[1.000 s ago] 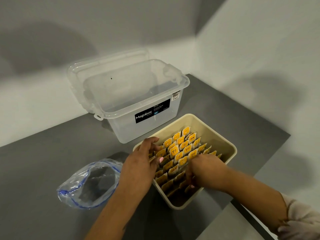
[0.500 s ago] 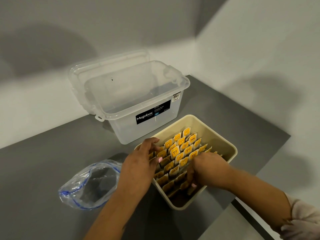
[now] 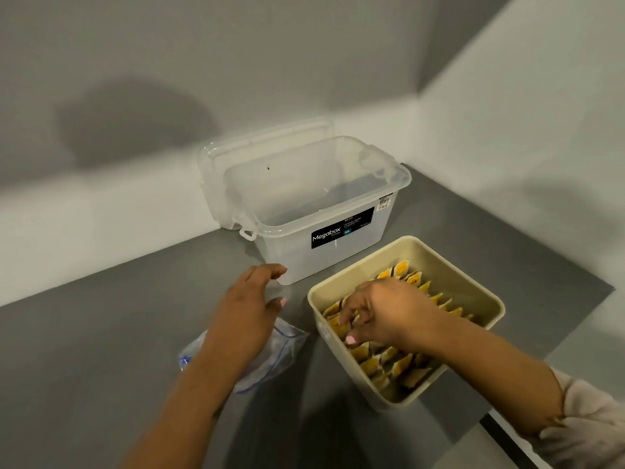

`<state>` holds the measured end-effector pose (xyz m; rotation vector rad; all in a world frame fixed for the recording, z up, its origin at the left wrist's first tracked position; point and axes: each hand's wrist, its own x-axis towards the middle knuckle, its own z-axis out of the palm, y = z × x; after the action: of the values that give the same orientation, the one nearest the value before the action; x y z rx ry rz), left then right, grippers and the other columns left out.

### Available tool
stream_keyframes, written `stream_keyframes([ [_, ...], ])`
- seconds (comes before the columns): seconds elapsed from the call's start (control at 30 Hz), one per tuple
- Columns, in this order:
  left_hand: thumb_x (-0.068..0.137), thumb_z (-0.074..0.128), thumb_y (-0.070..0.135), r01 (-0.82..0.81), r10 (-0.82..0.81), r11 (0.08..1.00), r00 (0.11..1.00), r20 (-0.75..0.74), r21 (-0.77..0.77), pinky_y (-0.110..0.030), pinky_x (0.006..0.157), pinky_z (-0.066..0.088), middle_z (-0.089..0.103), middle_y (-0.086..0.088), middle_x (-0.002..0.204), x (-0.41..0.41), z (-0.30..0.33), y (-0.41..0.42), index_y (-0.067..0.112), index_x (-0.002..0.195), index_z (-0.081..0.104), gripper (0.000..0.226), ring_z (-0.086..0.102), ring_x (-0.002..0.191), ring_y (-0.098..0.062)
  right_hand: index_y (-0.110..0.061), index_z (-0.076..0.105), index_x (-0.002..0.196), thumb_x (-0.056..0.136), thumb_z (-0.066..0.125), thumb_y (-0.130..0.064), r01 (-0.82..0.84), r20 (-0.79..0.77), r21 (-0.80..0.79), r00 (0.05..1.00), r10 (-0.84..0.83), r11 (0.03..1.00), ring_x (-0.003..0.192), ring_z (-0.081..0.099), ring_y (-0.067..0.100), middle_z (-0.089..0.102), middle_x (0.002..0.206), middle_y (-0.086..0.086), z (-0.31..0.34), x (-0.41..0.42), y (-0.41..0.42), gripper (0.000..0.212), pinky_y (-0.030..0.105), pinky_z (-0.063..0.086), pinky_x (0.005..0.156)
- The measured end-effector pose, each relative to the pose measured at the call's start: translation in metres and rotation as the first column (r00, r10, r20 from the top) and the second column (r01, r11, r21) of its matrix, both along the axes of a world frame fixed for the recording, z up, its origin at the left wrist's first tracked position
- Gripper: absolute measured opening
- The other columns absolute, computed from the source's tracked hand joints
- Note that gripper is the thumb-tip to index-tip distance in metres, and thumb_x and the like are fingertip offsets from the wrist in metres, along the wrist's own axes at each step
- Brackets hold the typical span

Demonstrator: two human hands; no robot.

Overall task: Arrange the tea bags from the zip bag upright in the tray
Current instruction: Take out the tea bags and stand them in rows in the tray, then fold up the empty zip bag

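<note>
Two hands busy: left hand [image 3: 252, 308] hovers loose and empty over the flat zip bag [image 3: 267, 363] on the desk [image 3: 101, 333], right hand [image 3: 382, 314] fingers the tea bags [image 3: 394, 362] in the tray [image 3: 487, 296], so looks like final straightening, needing gentle nudges.
</note>
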<state>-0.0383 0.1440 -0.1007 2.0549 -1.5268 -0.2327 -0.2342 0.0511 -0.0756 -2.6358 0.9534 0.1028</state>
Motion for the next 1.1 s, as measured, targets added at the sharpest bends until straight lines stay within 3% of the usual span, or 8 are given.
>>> stream_keyframes([
  [0.27,0.084,0.065,0.026,-0.030,-0.016,0.943,0.991,0.136,0.332,-0.037,0.107,0.037,0.050,0.000,0.137,0.053,-0.030,0.018,0.026,0.136,0.042,0.057,0.048,0.123,-0.020,-0.029,0.057,0.126,0.090,0.059,-0.026,-0.182,0.035,-0.137,0.981,0.188,0.974,0.117,0.042,0.020,0.048,0.125,0.002,-0.021,0.061,0.048,0.036,0.035,0.043,0.096],
  [0.43,0.091,0.053,0.021,-0.028,-0.016,0.941,0.992,0.128,0.338,-0.036,0.092,0.049,0.062,0.001,0.118,0.065,-0.058,0.023,0.032,0.124,0.051,0.035,0.060,0.102,-0.019,-0.017,0.054,0.128,0.093,0.054,-0.026,-0.298,-0.311,-0.455,0.936,0.164,0.839,0.116,0.040,0.029,0.046,0.126,0.015,-0.060,0.097,0.071,0.036,0.040,0.038,0.097],
  [0.57,0.093,0.045,0.017,0.003,-0.040,0.961,0.991,0.129,0.276,-0.032,0.081,0.052,0.067,0.002,0.104,0.076,-0.061,0.035,0.034,0.112,0.058,0.029,0.063,0.088,-0.018,-0.013,0.055,0.126,0.094,0.053,-0.026,-0.381,-0.407,-0.479,0.895,0.185,0.791,0.113,0.042,0.029,0.056,0.117,0.013,-0.066,0.112,0.075,0.034,0.041,0.034,0.098],
  [0.7,0.095,0.042,0.019,0.101,-0.120,0.949,0.992,0.048,0.297,-0.027,0.085,0.048,0.064,0.000,0.115,0.092,-0.052,0.046,0.034,0.125,0.050,0.035,0.061,0.096,-0.017,-0.021,0.059,0.118,0.091,0.057,-0.033,-0.311,-0.225,-0.298,0.942,0.250,0.903,0.112,0.047,0.023,0.061,0.112,0.006,-0.046,0.118,0.069,0.030,0.042,0.028,0.101],
  [0.77,0.092,0.038,0.049,0.186,-0.139,0.931,0.976,-0.166,0.314,-0.032,0.094,0.047,0.062,0.002,0.118,0.097,-0.042,0.051,0.035,0.124,0.049,0.037,0.059,0.102,-0.014,-0.023,0.059,0.115,0.092,0.056,-0.029,-0.251,-0.090,-0.132,0.966,0.241,0.959,0.105,0.052,0.021,0.062,0.109,0.004,-0.031,0.118,0.066,0.024,0.039,0.034,0.101],
  [0.87,0.054,0.034,0.094,0.370,-0.195,0.878,0.856,-0.479,0.303,-0.034,0.097,0.046,0.057,0.011,0.122,0.101,-0.023,0.059,0.037,0.124,0.046,0.091,0.056,0.108,-0.009,-0.026,0.049,0.121,0.094,0.054,-0.020,-0.156,0.069,-0.003,0.985,0.156,0.988,0.097,0.059,0.023,0.064,0.106,0.007,-0.012,0.119,0.060,0.029,0.037,0.048,0.087],
  [1.0,0.060,0.066,0.071,0.534,-0.249,0.753,0.771,-0.586,0.384,-0.020,0.094,0.042,0.046,0.018,0.130,0.098,-0.002,0.060,0.041,0.131,0.031,0.085,0.049,0.118,-0.007,-0.022,0.033,0.127,0.094,0.055,-0.022,-0.085,0.157,-0.004,0.984,0.084,0.996,0.080,0.056,0.022,0.062,0.084,0.003,0.004,0.120,0.053,0.040,0.030,0.038,0.076],
  [1.1,0.064,0.072,0.060,0.437,-0.201,0.810,0.834,-0.514,0.391,-0.029,0.095,0.048,0.059,0.011,0.121,0.097,-0.005,0.059,0.030,0.124,0.047,0.072,0.059,0.107,-0.011,-0.019,0.034,0.125,0.091,0.059,-0.031,0.034,0.302,-0.064,0.953,-0.013,0.997,0.072,0.055,0.013,0.063,0.075,-0.006,0.013,0.120,0.047,0.044,0.034,0.038,0.090],
])
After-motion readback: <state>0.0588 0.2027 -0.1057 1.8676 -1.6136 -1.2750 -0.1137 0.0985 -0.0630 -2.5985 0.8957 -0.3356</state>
